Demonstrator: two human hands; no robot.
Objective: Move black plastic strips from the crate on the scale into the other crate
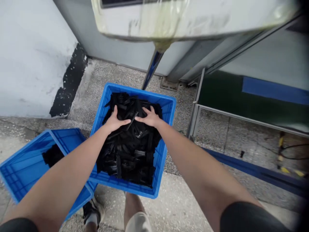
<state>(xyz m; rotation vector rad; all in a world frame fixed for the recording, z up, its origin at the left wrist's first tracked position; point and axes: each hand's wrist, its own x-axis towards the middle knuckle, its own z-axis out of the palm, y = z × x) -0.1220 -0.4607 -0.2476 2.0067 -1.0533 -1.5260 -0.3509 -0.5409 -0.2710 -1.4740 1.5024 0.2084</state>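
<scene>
Many black plastic pieces (127, 154) fill a blue crate (130, 186) in the middle of the view. On the left part of the heap lies my left hand (115, 121), thumb stretched toward the centre and fingers spread, some tips hidden among the pieces. Opposite it, my right hand (151, 118) rests on the heap with its fingers apart and its thumb pointing left. The two thumb tips almost meet at a slim black piece (132, 121). Neither hand is closed around anything.
Another blue crate (26, 170) with a few black pieces stands at the lower left. A pale machine (188, 22) on a metal post (152, 69) overhangs the top. To the right is a framed bench with a dark green surface (222, 93). A wall (31, 58) bounds the left.
</scene>
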